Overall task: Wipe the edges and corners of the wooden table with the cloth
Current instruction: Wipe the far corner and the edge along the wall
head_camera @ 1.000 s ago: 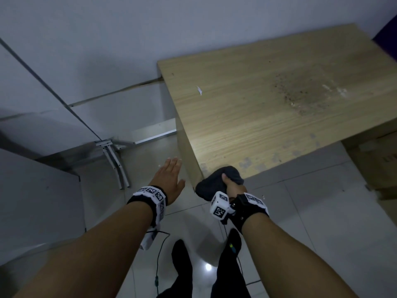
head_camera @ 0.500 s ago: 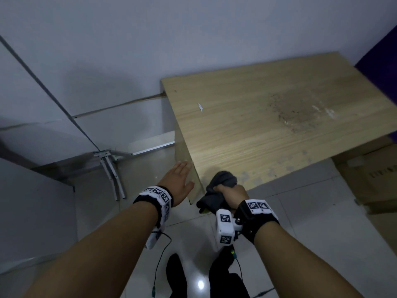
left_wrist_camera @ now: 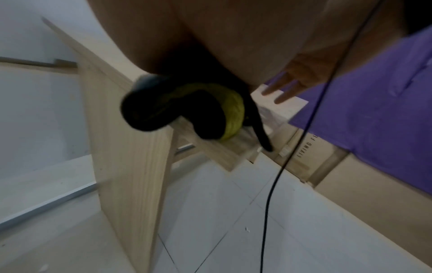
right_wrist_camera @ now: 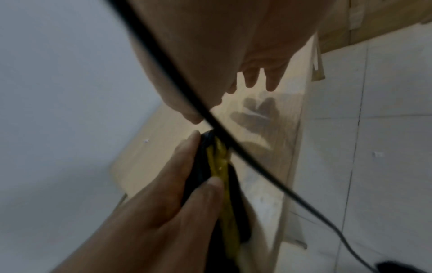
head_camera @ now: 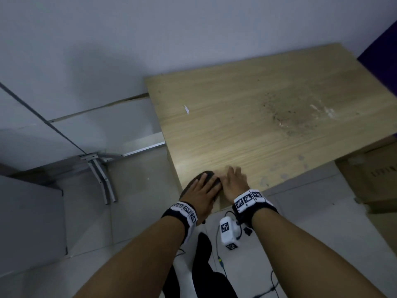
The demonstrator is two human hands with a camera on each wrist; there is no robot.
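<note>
Two hands flat, left hand [head_camera: 200, 190] pressing cloth [head_camera: 209, 177], right hand [head_camera: 235, 181] spread on table [head_camera: 257, 117]

Left hand [head_camera: 200, 191] presses cloth [head_camera: 209, 177]

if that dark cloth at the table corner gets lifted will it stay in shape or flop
Probably flop: the cloth bunches into soft folds under the left hand and droops over the wooden table corner. It likely weighs little and should slide when pushed, not roll.

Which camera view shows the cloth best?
The left wrist view: the cloth hangs over the table corner, dark with yellow inside. The head view shows it mostly under the left hand; the right wrist view shows a narrow strip.
</note>
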